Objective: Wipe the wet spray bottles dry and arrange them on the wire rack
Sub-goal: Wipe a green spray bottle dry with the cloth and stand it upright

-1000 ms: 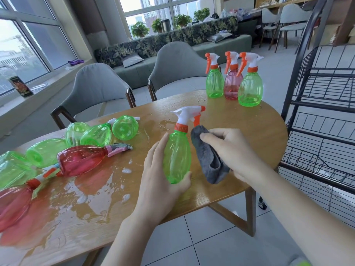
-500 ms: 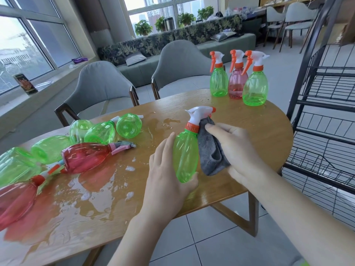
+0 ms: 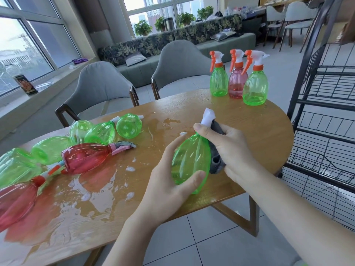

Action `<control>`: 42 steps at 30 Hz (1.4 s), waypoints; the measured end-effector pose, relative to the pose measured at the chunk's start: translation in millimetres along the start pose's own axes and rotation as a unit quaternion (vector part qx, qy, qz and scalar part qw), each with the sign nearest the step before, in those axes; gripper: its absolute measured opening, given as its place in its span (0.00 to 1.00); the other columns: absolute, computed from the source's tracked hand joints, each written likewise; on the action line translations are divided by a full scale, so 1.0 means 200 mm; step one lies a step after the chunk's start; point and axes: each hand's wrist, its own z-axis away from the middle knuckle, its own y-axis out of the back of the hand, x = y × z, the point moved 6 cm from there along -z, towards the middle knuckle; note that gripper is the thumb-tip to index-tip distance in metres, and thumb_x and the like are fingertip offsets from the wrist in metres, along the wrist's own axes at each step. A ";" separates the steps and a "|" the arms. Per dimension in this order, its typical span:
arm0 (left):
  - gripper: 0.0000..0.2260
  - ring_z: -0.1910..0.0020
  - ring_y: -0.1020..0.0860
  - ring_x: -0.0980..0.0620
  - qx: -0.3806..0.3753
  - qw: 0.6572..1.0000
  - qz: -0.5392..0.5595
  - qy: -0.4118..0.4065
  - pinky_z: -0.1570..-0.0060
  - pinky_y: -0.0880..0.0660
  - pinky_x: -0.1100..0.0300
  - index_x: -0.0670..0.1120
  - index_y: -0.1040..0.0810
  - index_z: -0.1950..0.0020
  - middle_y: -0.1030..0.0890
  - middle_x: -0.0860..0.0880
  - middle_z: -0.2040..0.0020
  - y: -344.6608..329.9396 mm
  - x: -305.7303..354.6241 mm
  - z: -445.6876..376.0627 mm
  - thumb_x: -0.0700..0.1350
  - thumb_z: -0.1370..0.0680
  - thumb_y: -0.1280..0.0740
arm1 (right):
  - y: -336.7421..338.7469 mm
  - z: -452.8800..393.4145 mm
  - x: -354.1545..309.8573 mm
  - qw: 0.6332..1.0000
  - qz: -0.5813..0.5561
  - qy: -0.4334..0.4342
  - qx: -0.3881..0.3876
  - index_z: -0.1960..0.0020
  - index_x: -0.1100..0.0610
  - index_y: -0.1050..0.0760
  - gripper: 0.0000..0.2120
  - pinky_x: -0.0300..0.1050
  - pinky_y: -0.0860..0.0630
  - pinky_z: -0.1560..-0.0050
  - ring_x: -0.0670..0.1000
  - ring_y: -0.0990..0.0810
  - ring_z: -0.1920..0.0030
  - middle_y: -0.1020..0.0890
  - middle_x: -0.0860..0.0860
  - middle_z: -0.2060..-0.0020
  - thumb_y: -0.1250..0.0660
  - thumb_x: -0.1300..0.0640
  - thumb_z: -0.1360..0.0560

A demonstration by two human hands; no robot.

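Over the near edge of the wooden bench, the left hand curls round the belly of a green spray bottle, likely to steady it, while the right hand grips a grey cloth wrapped about the bottle's neck, probably to dry under the white trigger head. Three upright bottles stand apart at the far corner, seemingly already wiped, near the wire rack. Wet bottles lie in puddles at left, awaiting their turn.

Two bare forearms, bare hands, no rings or watch, green sleeve edge bottom right
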 end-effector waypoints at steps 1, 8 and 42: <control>0.33 0.25 0.30 0.65 0.018 1.000 -0.021 0.000 0.29 0.32 0.70 0.66 0.35 0.21 0.27 0.67 0.25 -0.01 -0.01 0.00 0.56 0.22 0.23 | 0.00 0.00 0.00 1.000 0.002 0.007 0.013 0.59 0.60 0.17 0.15 0.60 0.29 0.61 0.60 0.22 0.64 0.19 0.58 0.65 0.19 0.49 0.30; 0.41 0.27 0.31 0.45 0.131 0.974 -0.181 -0.029 0.30 0.27 0.45 0.64 0.37 0.22 0.33 0.48 0.27 -0.10 -0.01 0.04 0.56 0.29 0.19 | -0.03 0.01 -0.01 0.994 0.070 0.082 0.028 0.51 0.57 0.17 0.25 0.72 0.21 0.61 0.58 0.21 0.62 0.21 0.73 0.55 0.20 0.37 0.35; 0.37 0.26 0.31 0.70 0.051 0.998 0.024 0.014 0.34 0.35 0.78 0.59 0.32 0.19 0.26 0.74 0.28 0.03 -0.01 -0.01 0.53 0.25 0.20 | -0.05 0.11 -0.12 0.941 0.249 0.219 0.064 0.61 0.55 0.19 0.17 0.44 0.34 0.72 0.50 0.31 0.73 0.25 0.55 0.74 0.27 0.43 0.22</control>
